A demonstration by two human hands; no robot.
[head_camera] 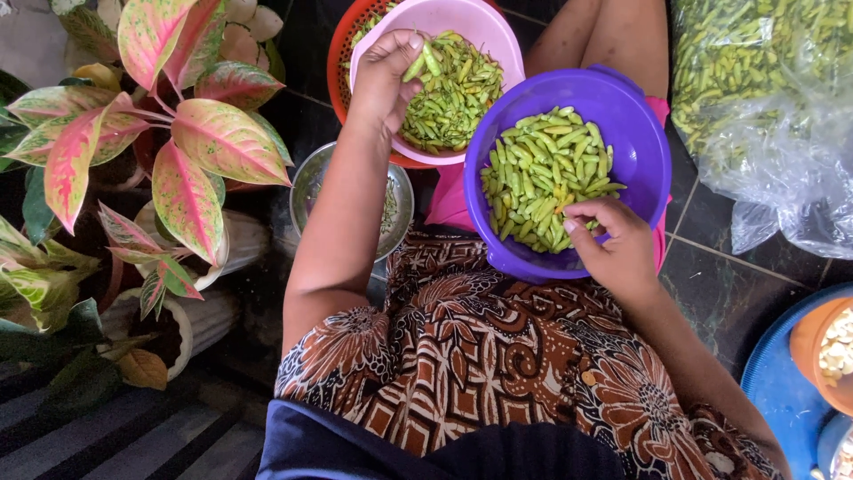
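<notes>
Sitting on a dark tiled floor [711, 284] with a brown batik-patterned cloth [480, 347] spread over the lap. Balancing a round purple plastic bowl [640, 133] on the lap, over a pink cloth [449, 200], filled partway with small green chilli peppers [542, 173]. Reaching with the left hand [386, 76] up over a pale pink plastic bowl [480, 27], fingers pinched around one green chilli [416, 65] at the bowl's near rim; that pink bowl, holding a heap of stemmed green chillies [458, 93], nesting inside an orange-red plastic perforated basket [338, 53]. Dipping the right hand [613, 244] into the near edge of the purple bowl, fingertips closed among the chillies there; whether gripping one or several, too hidden to tell. Lying just left of the lap, beneath the left forearm, a round shiny metal dish [311, 191] carrying a few small green bits. Standing at the left, potted plants with pink-and-green variegated leaves [191, 133] in pale ribbed pots [240, 240]. Resting at the upper right, a large clear plastic bag [764, 89] packed with more green chillies. Showing at the lower right corner, a blue round tray [782, 391] bearing an orange bowl [813, 342] of pale peeled cloves, only partly in view.
</notes>
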